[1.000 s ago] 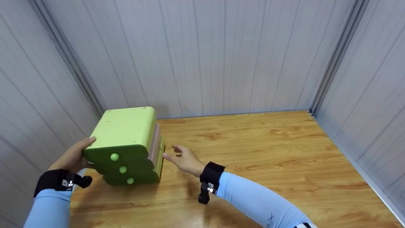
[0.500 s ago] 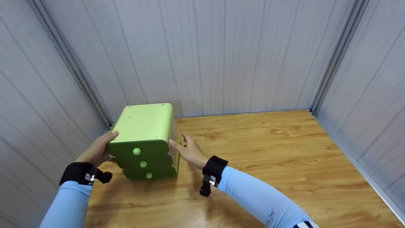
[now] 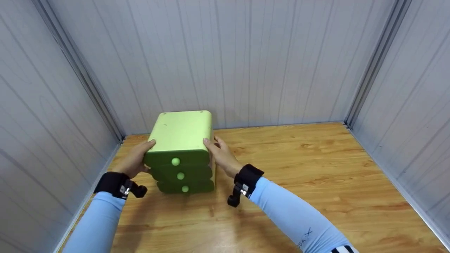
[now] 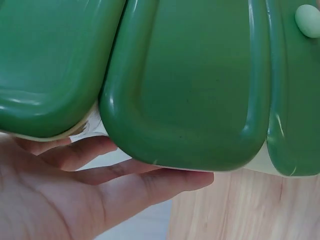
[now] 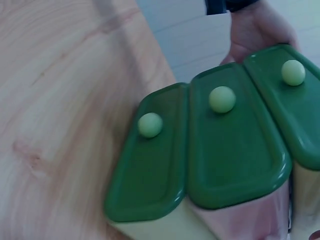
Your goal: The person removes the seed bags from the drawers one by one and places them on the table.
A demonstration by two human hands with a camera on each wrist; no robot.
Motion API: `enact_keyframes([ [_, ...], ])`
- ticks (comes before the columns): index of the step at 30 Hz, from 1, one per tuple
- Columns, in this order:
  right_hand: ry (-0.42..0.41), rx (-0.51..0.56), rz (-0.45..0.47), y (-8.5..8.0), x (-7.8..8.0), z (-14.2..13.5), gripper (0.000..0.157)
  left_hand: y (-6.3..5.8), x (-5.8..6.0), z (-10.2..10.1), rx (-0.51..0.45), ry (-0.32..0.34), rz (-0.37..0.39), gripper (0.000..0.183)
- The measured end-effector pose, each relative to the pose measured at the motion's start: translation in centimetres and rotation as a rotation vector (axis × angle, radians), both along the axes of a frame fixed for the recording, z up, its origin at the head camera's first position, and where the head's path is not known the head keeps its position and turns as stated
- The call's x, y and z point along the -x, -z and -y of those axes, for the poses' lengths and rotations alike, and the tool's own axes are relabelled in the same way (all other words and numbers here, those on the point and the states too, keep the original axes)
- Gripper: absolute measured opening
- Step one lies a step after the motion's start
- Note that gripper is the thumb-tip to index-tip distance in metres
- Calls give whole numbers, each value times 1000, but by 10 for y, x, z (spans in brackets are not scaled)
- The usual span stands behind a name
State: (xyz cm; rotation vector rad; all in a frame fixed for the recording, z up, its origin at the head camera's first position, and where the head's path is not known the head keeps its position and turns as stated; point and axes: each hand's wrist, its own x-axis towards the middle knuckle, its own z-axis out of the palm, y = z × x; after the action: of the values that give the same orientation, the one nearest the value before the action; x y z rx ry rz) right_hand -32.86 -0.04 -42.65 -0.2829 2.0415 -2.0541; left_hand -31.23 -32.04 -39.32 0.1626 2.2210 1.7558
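Note:
A small chest of drawers with a pale yellow-green top stands left of centre in the head view. Three dark green drawer fronts face me, each with a round light-green knob; all are closed. My left hand holds the left side, thumb over the top edge. In the left wrist view its fingers lie along the side behind the green fronts. On the opposite side my right hand grips the top edge near the front corner, thumb on top. Its other fingers are mostly hidden beside the chest.
The chest is on a wood-grain tabletop that stretches off to the right. Pale panel walls rise at the back, the left and the right. The back wall is close behind the chest.
The chest has shifted right and slightly back, turning more squarely toward me, with the left hand moving along with it. My right hand has gone from beside the chest to holding its right edge.

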Motion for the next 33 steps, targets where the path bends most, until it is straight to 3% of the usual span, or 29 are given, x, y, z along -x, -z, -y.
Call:
enact_keyframes([
  [13,-58,101,59,-16,12,-32,79,-2,13,-56,-25,-11,16,80],
  [22,-3,58,73,-16,22,-77,77,0,26,-100,-18,28,3,75],
  [33,-7,35,58,-19,27,-132,75,-2,37,-154,-67,36,20,79],
])
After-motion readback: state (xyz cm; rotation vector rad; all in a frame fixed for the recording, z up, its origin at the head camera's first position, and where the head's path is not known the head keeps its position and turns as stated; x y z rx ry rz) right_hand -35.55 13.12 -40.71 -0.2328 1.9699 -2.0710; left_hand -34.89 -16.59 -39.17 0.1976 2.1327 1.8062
